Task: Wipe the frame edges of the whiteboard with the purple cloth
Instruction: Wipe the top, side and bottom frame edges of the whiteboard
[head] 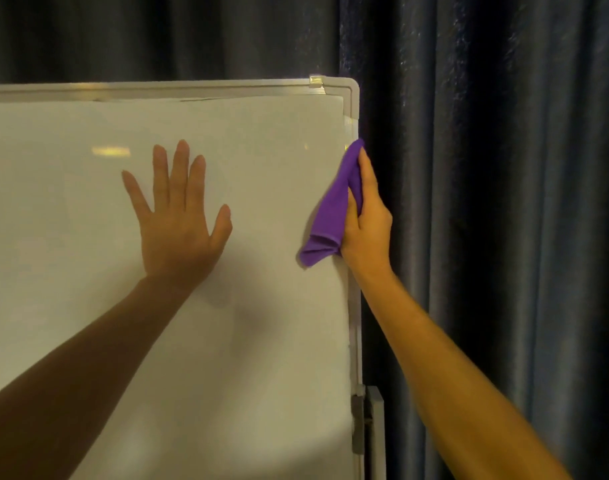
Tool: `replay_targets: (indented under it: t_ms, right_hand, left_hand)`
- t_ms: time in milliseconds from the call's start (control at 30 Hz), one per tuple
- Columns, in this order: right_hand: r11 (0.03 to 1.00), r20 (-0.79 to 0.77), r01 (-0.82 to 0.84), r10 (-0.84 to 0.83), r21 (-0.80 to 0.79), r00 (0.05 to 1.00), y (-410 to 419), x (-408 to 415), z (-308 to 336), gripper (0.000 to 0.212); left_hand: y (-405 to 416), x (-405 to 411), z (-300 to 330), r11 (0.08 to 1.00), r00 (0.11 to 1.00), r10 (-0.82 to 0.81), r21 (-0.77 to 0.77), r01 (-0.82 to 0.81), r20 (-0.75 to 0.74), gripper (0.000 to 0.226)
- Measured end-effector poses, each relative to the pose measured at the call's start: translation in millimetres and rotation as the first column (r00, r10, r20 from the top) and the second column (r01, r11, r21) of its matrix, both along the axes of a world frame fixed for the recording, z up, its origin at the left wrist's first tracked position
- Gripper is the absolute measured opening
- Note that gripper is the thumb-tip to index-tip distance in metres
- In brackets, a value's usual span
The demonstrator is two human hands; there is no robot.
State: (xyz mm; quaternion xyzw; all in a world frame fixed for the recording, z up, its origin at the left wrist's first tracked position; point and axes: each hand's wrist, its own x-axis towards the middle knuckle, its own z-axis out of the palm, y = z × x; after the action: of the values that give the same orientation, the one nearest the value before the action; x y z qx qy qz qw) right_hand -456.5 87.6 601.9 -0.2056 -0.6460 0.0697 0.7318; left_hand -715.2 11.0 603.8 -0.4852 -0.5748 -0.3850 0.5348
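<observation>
1 whiteboard [88, 306] is being shown, standing upright in front of 1 dark blue curtain [486, 168] that is hanging in folds behind it. The board is being bordered by 1 pale grey frame [355, 341], and 2 of its edges are being seen: the top edge and the right edge, which are meeting at 1 rounded corner [350, 90]. 1 small piece of clear tape [317, 82] is being seen on the top edge just beside that corner.

2 bare hands are being seen. The left hand [178, 233] is being laid flat on the white surface, well apart from the frame, with its 5 fingers spread apart and nothing held in them. The right hand [367, 223] is being held at the right edge of the frame, below the corner, and its fingers are being closed on 1 purple cloth [330, 216]. The cloth is being pressed between this hand and the right edge; its upper tip is lying on the frame, and its lower folds are hanging over the white surface just beside the frame.

Lower on the right side, 1 grey bracket [358, 424] is being seen touching the frame, with 1 pale upright post [376, 431] just beside it.
</observation>
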Motion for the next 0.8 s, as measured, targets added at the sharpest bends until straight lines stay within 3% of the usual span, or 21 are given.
replay_targets:
  t_ms: [167,300,433,500,667,800]
  right_hand:
    - [0.997,-0.027,-0.049,0.048,-0.052,0.998,-3.5,-0.1,-34.9,0.059]
    - [0.999,0.041,-0.015,0.017,-0.042,0.999,-9.2,3.4,10.6,0.063]
    - [0.997,0.056,0.027,-0.031,0.071,0.998,-15.3,2.5,83.9,0.065]
    - [0.995,0.011,0.014,-0.015,0.095,1.000,-14.6,2.2,91.6,0.062]
    - [0.998,-0.003,-0.054,0.054,-0.020,0.999,-11.5,5.0,33.4,0.056]
    - [0.981,0.087,-0.125,0.139,-0.149,0.986,-13.3,20.2,-49.3,0.058]
  left_hand:
    - [-6.5,3.1,-2.2,1.000,1.000,0.005,-0.007,-0.005,0.008,0.074]
    - [-11.6,7.3,3.1,0.998,0.999,0.018,-0.053,-0.016,0.040,0.080]
    - [-4.8,33.5,-21.3,0.993,0.970,-0.006,-0.113,-0.023,-0.243,0.073]
    - [0.3,45.4,-28.0,0.993,0.971,-0.014,-0.121,-0.015,-0.240,0.074]
    - [12.8,41.0,-27.2,0.990,0.976,0.027,-0.129,-0.056,-0.216,0.079]
    - [17.9,40.8,-27.5,0.991,0.982,0.021,-0.129,-0.046,-0.190,0.078]
